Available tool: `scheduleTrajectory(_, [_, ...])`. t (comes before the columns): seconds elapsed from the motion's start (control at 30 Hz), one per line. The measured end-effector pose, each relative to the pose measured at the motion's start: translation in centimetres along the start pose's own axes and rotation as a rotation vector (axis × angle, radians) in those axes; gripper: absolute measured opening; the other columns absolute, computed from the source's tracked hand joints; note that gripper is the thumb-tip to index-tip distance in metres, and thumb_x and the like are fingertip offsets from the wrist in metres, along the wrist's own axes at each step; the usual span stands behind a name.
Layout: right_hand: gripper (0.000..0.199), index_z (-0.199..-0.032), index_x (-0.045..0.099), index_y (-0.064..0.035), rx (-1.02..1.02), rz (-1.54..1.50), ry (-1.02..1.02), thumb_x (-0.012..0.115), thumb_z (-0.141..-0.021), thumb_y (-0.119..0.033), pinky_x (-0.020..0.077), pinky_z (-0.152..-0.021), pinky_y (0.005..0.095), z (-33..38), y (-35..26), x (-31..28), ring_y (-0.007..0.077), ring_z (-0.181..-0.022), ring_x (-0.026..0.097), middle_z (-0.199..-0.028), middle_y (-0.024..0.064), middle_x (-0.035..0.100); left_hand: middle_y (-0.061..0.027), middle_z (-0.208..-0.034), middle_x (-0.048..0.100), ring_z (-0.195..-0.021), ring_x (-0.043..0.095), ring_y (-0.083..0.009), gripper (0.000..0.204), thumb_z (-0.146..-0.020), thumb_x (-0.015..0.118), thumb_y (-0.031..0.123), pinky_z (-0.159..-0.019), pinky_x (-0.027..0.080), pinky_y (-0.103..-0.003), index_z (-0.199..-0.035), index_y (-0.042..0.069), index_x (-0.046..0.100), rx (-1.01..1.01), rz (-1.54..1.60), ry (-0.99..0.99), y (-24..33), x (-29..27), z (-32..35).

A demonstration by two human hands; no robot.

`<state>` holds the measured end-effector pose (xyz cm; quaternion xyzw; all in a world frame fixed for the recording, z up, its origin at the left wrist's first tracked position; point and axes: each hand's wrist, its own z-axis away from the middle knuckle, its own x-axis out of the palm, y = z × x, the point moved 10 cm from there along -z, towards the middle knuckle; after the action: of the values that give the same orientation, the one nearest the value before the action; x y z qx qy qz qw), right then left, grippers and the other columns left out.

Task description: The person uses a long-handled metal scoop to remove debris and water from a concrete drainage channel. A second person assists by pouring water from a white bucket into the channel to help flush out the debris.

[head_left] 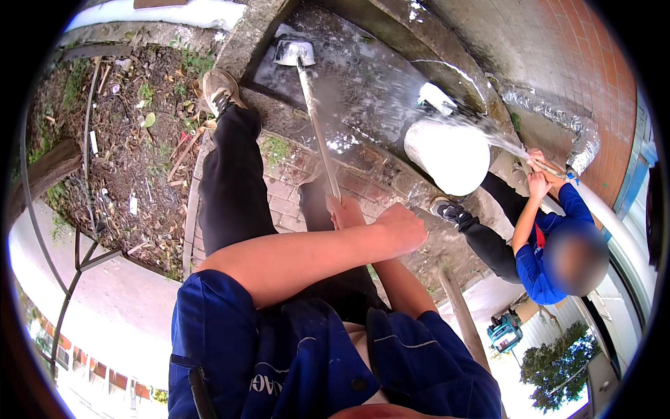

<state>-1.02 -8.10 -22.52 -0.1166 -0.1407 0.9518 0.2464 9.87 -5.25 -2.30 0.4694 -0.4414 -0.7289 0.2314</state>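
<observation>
A long-handled shovel (pixel 322 136) slants away from me, its whitish flat head (pixel 294 53) resting in a wet concrete trough (pixel 335 91). Around its handle, near my body, my right hand (pixel 345 212) is closed. My left forearm crosses over my right arm. Off to the right of the handle, my left hand (pixel 403 230) makes a fist, with nothing seen sticking out of it. My left forearm hides any handle below the right hand.
At the right, a co-worker (pixel 551 241) holds a hose (pixel 548 166) spraying water (pixel 481 126) over the trough. A white bucket (pixel 447 157) and smaller white container (pixel 437 98) are by the spray. Littered soil (pixel 132 146) lies left; a wooden post (pixel 464 314) stands right.
</observation>
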Motion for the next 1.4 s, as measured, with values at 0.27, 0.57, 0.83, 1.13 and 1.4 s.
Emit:
scheduleTrajectory(0.27, [0.043, -0.077, 0.055, -0.0025, 0.053, -0.107, -0.044, 0.061, -0.100, -0.039, 0.0361, -0.036, 0.0333, 0.3, -0.4, 1.0, 0.0148, -0.039, 0.049, -0.056, 0.0045, 0.054, -0.0106, -0.083, 0.075, -0.080, 0.074, -0.0294, 0.010, -0.079, 0.065, 0.011, -0.068, 0.056, -0.044, -0.080, 0.006, 0.073, 0.011, -0.011, 0.009, 0.4, 0.5, 0.2])
scheduleTrajectory(0.57, [0.039, -0.077, 0.053, -0.0055, 0.069, -0.319, -0.127, 0.059, -0.101, -0.035, 0.0317, -0.034, 0.0313, 0.6, -1.2, 2.5, 0.0131, -0.037, 0.044, -0.056, 0.0032, 0.050, -0.0113, -0.083, 0.075, -0.079, 0.074, -0.0291, 0.014, -0.082, 0.062, 0.012, -0.068, 0.055, -0.044, -0.080, 0.005, 0.073, 0.014, -0.014, 0.018, 0.7, 1.0, 0.6])
scheduleTrajectory(0.83, [0.038, -0.076, 0.051, -0.0065, 0.080, -0.419, -0.177, 0.059, -0.101, -0.034, 0.0292, -0.033, 0.0303, 0.8, -2.1, 4.2, 0.0136, -0.036, 0.042, -0.055, 0.0031, 0.049, -0.0114, -0.081, 0.074, -0.079, 0.074, -0.0286, 0.014, -0.081, 0.062, 0.014, -0.068, 0.055, -0.044, -0.078, 0.007, 0.074, -0.006, -0.004, 0.038, 0.6, 0.6, 0.9])
scheduleTrajectory(1.13, [0.037, -0.077, 0.050, -0.0062, -0.025, -0.366, -0.142, 0.057, -0.103, -0.032, 0.0292, -0.033, 0.0297, 1.2, -2.8, 3.8, 0.0138, -0.036, 0.043, -0.054, 0.0035, 0.048, -0.0118, -0.074, 0.072, -0.071, 0.073, -0.0288, 0.016, -0.080, 0.063, 0.014, -0.060, 0.055, -0.043, -0.073, 0.005, 0.073, 0.026, 0.006, 0.148, 0.4, -0.3, 1.0])
scheduleTrajectory(1.4, [0.037, -0.076, 0.050, -0.0099, -0.052, -0.482, -0.146, 0.053, -0.105, -0.032, 0.0264, -0.035, 0.0285, -0.2, -8.1, 1.0, 0.0124, -0.036, 0.041, -0.051, 0.0023, 0.047, -0.0112, -0.073, 0.073, -0.071, 0.074, -0.0291, 0.015, -0.080, 0.063, 0.015, -0.059, 0.057, -0.043, -0.073, 0.006, 0.073, 0.029, 0.024, 0.091, -0.2, -0.5, 0.2])
